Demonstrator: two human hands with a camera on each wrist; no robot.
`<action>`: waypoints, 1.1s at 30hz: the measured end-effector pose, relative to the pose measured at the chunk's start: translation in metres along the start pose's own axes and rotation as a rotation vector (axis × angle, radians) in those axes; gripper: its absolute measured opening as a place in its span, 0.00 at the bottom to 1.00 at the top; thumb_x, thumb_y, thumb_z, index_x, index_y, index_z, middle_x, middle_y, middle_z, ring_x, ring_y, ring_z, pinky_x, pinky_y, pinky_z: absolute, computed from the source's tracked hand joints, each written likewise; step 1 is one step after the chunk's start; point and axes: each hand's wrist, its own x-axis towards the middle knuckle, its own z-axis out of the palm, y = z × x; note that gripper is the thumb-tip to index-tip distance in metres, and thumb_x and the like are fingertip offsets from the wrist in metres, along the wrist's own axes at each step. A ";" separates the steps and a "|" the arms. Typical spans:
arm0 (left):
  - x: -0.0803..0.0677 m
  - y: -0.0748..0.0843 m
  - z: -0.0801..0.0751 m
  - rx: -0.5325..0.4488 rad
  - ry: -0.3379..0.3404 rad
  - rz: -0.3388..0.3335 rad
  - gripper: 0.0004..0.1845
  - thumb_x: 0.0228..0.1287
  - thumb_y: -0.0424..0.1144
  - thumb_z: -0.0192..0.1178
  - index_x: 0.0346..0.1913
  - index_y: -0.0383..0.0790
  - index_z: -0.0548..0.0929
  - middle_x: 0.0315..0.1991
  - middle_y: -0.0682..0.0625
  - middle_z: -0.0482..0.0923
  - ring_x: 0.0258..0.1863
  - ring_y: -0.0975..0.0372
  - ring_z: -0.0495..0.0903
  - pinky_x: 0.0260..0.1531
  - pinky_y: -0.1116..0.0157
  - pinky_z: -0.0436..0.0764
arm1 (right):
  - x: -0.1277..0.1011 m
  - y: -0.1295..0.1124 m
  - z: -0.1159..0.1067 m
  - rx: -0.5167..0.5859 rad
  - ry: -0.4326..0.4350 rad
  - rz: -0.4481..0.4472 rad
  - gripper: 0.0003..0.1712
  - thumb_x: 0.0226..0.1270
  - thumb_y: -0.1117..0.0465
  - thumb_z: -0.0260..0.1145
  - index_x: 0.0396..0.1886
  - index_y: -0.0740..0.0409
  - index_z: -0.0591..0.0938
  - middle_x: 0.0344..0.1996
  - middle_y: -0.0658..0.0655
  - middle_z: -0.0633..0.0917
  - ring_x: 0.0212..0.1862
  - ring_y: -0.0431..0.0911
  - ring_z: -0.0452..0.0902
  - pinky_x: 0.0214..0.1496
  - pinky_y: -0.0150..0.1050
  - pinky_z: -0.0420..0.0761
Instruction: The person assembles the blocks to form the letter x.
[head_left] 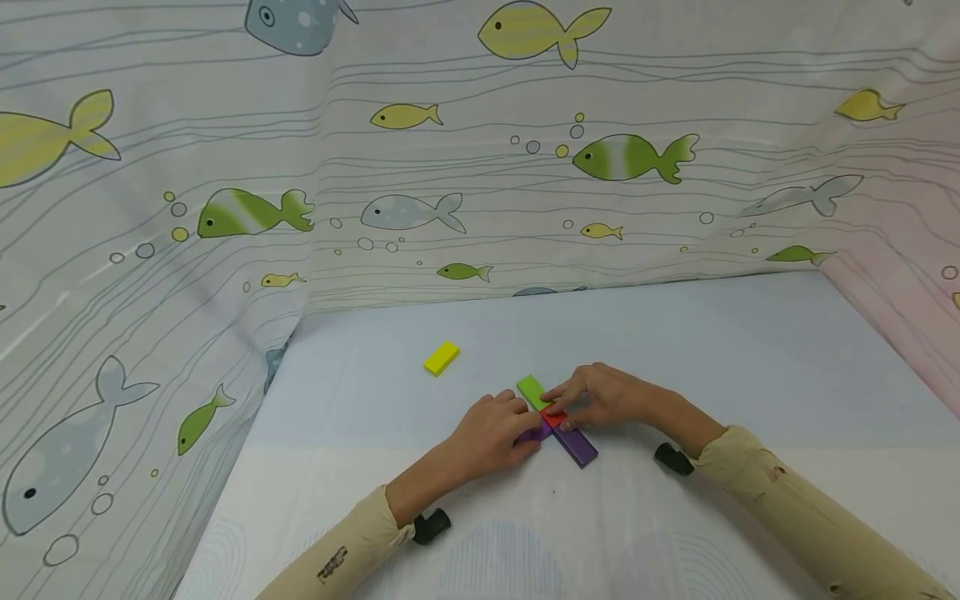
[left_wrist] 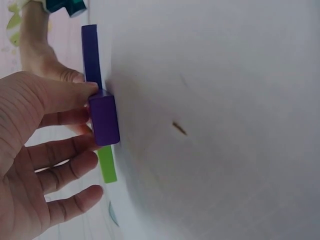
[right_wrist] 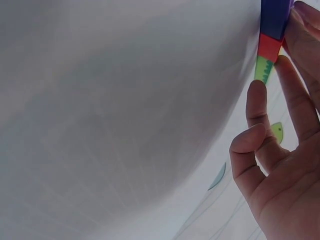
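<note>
In the head view, my left hand [head_left: 491, 433] pinches a bright purple block [left_wrist: 104, 120] between thumb and fingers, against the side of a row of blocks. In that row a lime green block [head_left: 530, 390] lies at the far end, a red block [head_left: 553, 418] in the middle and a dark purple block [head_left: 576, 447] at the near end. My right hand [head_left: 607, 396] pinches the red block between thumb and index finger. One of its other fingers [right_wrist: 257, 95] reaches the green block. Fingers partly hide the red block and the bright purple one.
A yellow block [head_left: 442, 358] lies apart, farther back and to the left on the white table [head_left: 360, 433]. A fish-patterned cloth [head_left: 405, 167] hangs behind and at the sides. Each sleeve has a small black device [head_left: 673, 458] at the wrist.
</note>
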 end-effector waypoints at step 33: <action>-0.004 0.001 -0.003 0.004 -0.031 -0.026 0.10 0.64 0.49 0.66 0.44 0.52 0.86 0.37 0.56 0.81 0.35 0.63 0.72 0.28 0.70 0.66 | 0.002 0.002 0.002 0.081 -0.012 0.035 0.20 0.56 0.55 0.77 0.50 0.47 0.88 0.57 0.47 0.82 0.62 0.49 0.75 0.60 0.52 0.73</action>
